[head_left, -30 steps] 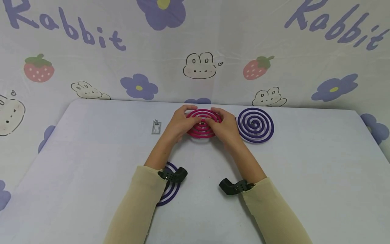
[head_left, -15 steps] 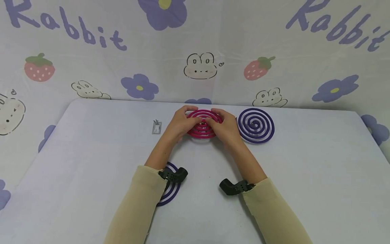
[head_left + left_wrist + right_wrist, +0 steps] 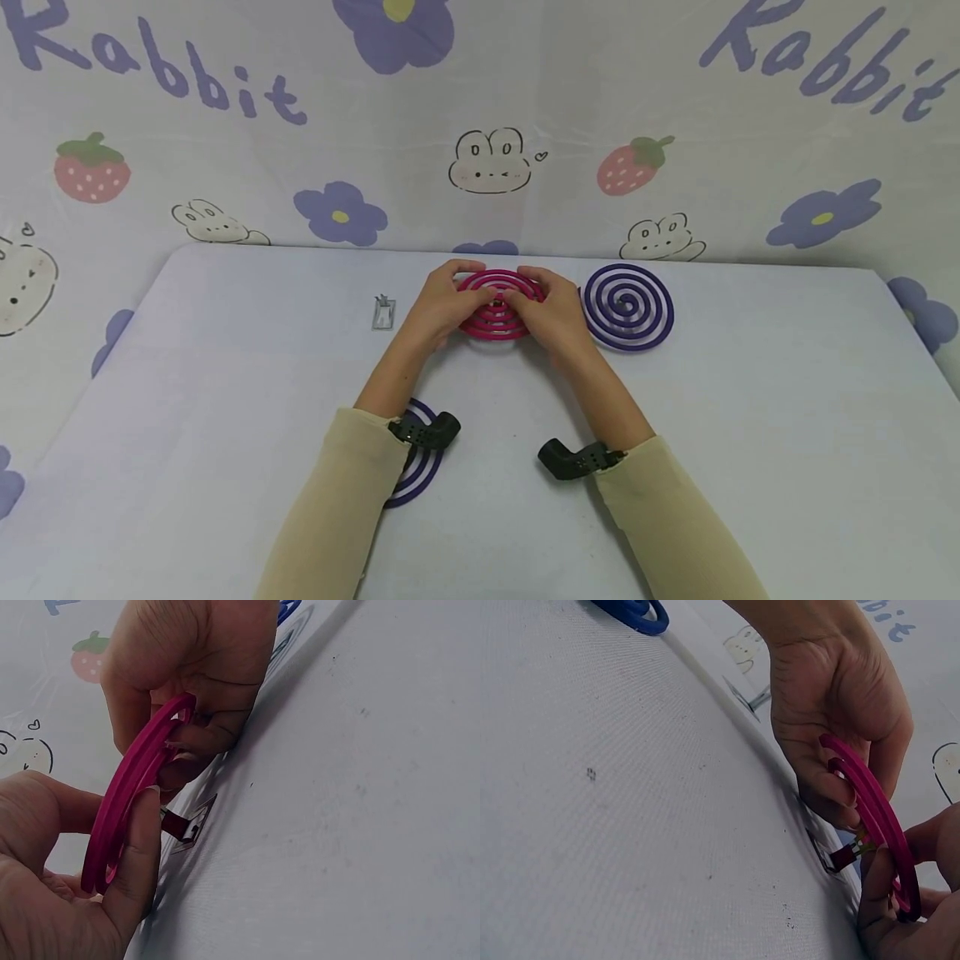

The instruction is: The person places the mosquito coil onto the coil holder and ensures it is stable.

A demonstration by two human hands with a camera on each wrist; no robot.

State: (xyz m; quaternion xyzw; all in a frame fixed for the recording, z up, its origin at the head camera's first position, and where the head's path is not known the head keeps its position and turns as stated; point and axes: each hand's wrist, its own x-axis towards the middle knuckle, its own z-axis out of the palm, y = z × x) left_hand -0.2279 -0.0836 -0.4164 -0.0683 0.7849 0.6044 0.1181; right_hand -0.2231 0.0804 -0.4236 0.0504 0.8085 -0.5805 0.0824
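Both hands hold a pink mosquito coil (image 3: pixel 497 337) near the back middle of the table. My left hand (image 3: pixel 444 304) grips its left edge, thumb reaching to the spiral's centre. From the opposite side, my right hand (image 3: pixel 553 315) grips the right edge, its thumb near the other one. In the left wrist view the pink coil is edge-on between the fingers, close over the table. A small metal stand (image 3: pixel 201 817) shows under its centre, with a dark red piece at it. The stand is mostly hidden in the head view.
A purple mosquito coil (image 3: pixel 628 347) lies right of my right hand. Another purple coil (image 3: pixel 438 462) is partly hidden under my left forearm. A loose metal stand (image 3: pixel 384 315) lies left of my left hand. A patterned cloth (image 3: pixel 562 217) hangs behind the table.
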